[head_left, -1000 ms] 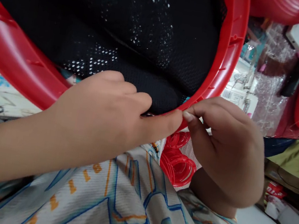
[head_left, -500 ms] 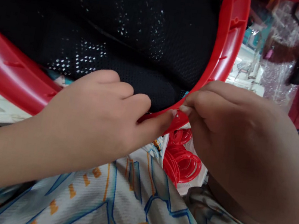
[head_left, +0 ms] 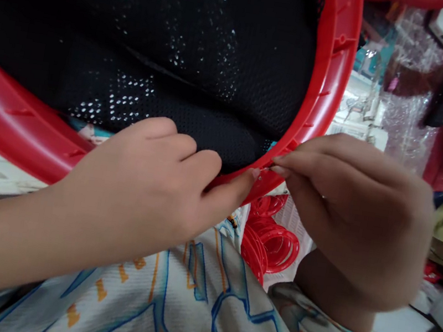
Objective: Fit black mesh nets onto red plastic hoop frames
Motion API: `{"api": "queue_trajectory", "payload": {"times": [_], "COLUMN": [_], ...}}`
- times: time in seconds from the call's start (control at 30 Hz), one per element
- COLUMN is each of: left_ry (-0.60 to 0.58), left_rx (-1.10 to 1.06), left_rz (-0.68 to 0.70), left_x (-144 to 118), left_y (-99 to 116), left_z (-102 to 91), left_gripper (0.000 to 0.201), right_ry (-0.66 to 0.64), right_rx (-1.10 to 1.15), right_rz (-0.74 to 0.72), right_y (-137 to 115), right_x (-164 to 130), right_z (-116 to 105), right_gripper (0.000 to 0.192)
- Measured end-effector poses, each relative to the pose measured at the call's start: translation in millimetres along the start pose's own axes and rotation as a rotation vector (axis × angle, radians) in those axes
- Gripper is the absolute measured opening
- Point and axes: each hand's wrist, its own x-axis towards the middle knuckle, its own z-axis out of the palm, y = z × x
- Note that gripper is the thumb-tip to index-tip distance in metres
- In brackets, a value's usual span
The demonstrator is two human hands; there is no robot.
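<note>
Soft black mesh pinched against stiff red hoop mid-frame by left hand; rim gripped by right hand.

Resting across a patterned lap: a red hoop with black mesh. Beside it, stacked red rings.

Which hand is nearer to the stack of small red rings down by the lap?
Right. The right hand is just above the small red rings; the left hand sits further off, on the black mesh.
</note>
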Motion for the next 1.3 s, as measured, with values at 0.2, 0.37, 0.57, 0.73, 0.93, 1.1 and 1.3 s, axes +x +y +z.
{"api": "queue_trajectory", "payload": {"times": [0.2,0.37,0.57,0.73,0.93,1.1,1.3], "left_ry": [-0.008,-0.081,-0.118,-0.092,-0.114,-0.105,-0.052], "left_rx": [-0.035,-0.025,-0.023,-0.042,-0.014,-0.024,-0.027], "left_rz": [0.006,-0.008,0.02,0.006,0.023,0.017,0.052], "left_x": [-0.6,-4.1,-4.5,-2.5,-1.8,-2.8,-3.8], "left_y": [0.2,1.2,0.3,2.5,2.8,1.9,2.2], "left_z": [1.2,0.6,-1.9,0.1,-0.2,-0.7,1.7], "left_gripper": [0.038,0.047,0.051,0.054,0.054,0.059,0.047], "right_ry": [0.11,0.142,0.159,0.152,0.111,0.125,0.106], "right_rx": [0.018,0.012,0.009,0.044,0.143,0.109,0.036], "right_rz": [-0.03,-0.13,-0.196,-0.114,-0.07,-0.025,-0.017], "right_y": [8.9,16.1,19.7,14.7,16.8,17.0,16.2], "right_x": [-11.7,-12.0,-7.9,-8.5,-5.7,-7.3,-6.7], "right_z": [19.6,23.7,24.8,22.2,22.3,24.0,19.9], "right_gripper": [0.009,0.009,0.009,0.014,0.011,0.014,0.02]}}
